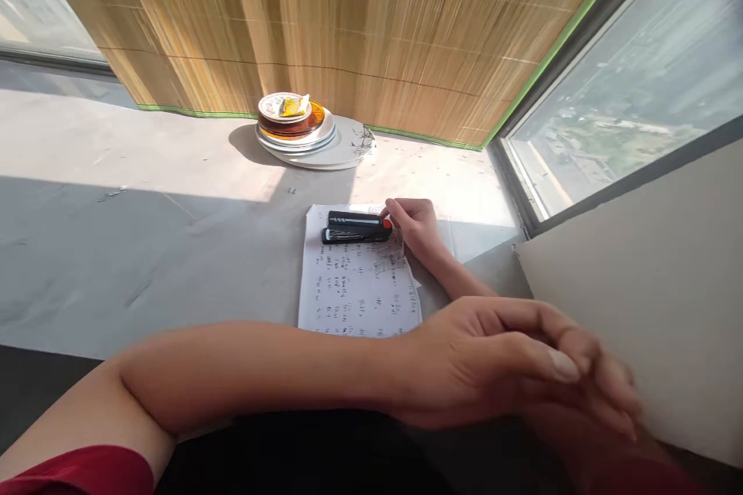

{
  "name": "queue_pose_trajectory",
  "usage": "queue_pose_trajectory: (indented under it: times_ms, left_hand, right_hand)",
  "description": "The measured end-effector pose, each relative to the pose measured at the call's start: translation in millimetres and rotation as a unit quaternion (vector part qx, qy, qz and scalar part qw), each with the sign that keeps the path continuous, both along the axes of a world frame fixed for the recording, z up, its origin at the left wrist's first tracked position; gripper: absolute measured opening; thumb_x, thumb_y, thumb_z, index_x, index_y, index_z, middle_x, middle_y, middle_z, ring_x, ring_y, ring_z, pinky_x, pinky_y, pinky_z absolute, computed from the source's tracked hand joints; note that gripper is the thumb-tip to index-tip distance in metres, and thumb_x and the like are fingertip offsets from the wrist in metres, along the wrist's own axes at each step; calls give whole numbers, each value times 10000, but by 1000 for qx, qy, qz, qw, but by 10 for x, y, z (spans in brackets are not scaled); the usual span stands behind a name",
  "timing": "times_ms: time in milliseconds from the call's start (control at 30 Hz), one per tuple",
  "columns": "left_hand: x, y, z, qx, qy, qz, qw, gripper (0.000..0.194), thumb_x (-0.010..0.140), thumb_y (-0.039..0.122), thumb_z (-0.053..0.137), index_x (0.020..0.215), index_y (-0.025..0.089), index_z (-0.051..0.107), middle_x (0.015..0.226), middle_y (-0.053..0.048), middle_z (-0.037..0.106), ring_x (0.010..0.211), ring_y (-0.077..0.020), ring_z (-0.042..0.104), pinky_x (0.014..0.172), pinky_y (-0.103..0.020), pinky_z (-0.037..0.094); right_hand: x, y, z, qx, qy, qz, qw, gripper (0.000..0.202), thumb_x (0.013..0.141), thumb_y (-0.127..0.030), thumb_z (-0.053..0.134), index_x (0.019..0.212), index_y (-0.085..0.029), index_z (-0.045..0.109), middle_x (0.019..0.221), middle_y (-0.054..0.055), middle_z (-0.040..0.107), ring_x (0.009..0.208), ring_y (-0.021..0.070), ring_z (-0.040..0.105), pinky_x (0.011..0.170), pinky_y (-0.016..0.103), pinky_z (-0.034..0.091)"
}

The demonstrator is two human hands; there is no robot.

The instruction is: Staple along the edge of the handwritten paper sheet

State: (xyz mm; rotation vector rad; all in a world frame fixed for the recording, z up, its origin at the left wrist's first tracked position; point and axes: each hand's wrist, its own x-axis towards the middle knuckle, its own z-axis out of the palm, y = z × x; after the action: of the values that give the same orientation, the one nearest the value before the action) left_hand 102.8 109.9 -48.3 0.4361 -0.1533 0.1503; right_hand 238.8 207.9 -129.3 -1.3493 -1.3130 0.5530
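A black stapler (355,227) with a red end lies across the upper part of a sheet of paper (360,309) covered in handwriting. My right hand (415,223) rests at the red end, its thumb side reaching just behind the stapler. Most of its fingers are hidden, so I cannot tell whether it grips the stapler. Nearer to me, my left hand (511,360) crosses over my right forearm. Its fingers are loosely bent and somewhat spread, with slight blur at the tips, and nothing shows in them. My left forearm covers the paper's near edge.
Beyond the paper stands a stack of plates (296,141) on a large white plate (357,143), topped by a small yellow packet (296,106). A bamboo blind (360,23) hangs behind. At the right are a window (627,85) and a white wall (650,286). Sunlight crosses the grey tabletop (145,247).
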Motion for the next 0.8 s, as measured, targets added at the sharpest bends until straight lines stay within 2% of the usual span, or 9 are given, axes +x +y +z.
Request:
queue_pose_trajectory:
  times_ms: [133, 267, 500, 800]
  left_hand:
    - [112, 38, -102, -24, 37, 46, 998, 168, 899, 225, 866, 886, 121, 735, 974, -71, 689, 904, -155, 688, 942, -260, 566]
    - [60, 9, -170, -7, 49, 56, 997, 62, 977, 183, 802, 967, 124, 783, 1032, -83, 724, 960, -165, 700, 983, -280, 566]
    - [37, -34, -189, 13, 52, 78, 995, 40, 965, 149, 795, 951, 141, 831, 1037, -89, 759, 978, -180, 719, 984, -302, 592]
    - [26, -12, -191, 42, 54, 77, 995, 102, 963, 239, 817, 986, 142, 843, 1098, -120, 773, 980, -226, 749, 1005, -347, 588]
  right_hand:
    - [41, 34, -21, 3, 4, 12, 1000, 527, 983, -585, 586, 644, -195, 692, 501, -33, 437, 504, 114, 391, 543, 307, 333]
    - [51, 39, -23, -3, -3, 4, 1000, 548, 980, -609, 573, 644, -193, 692, 503, -29, 439, 520, 117, 395, 549, 304, 327]
    - [54, 42, -38, 7, -1, 7, 1000, 532, 977, -580, 570, 644, -185, 698, 517, -25, 443, 546, 118, 414, 574, 307, 336]
    - [58, 51, -35, -15, -13, -2, 1000, 566, 961, -647, 545, 640, -202, 684, 529, -14, 470, 569, 125, 427, 559, 305, 327]
